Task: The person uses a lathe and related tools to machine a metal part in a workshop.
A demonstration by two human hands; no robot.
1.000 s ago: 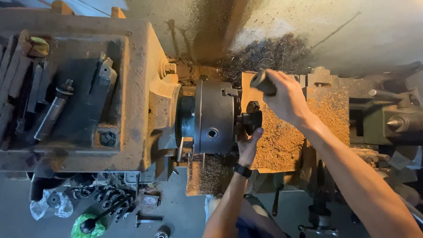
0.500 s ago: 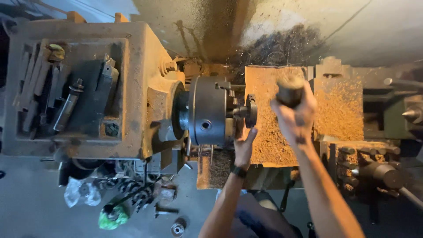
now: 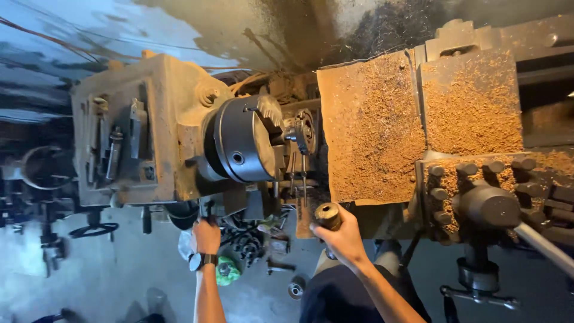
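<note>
Lathe bed [image 3: 371,128] carpeted with brown shavings [image 3: 472,101].

The left hand [image 3: 206,234] closes on something under the lathe headstock [image 3: 149,131], but shadow hides what it grips. The right hand [image 3: 344,239] wraps a round-ended wooden handle [image 3: 327,216], its lower length covered by the fingers. The small workpiece [image 3: 301,128] at the chuck [image 3: 242,146] is too small to identify. The tool post [image 3: 490,203] lever [image 3: 547,246] runs off the right edge.
</note>
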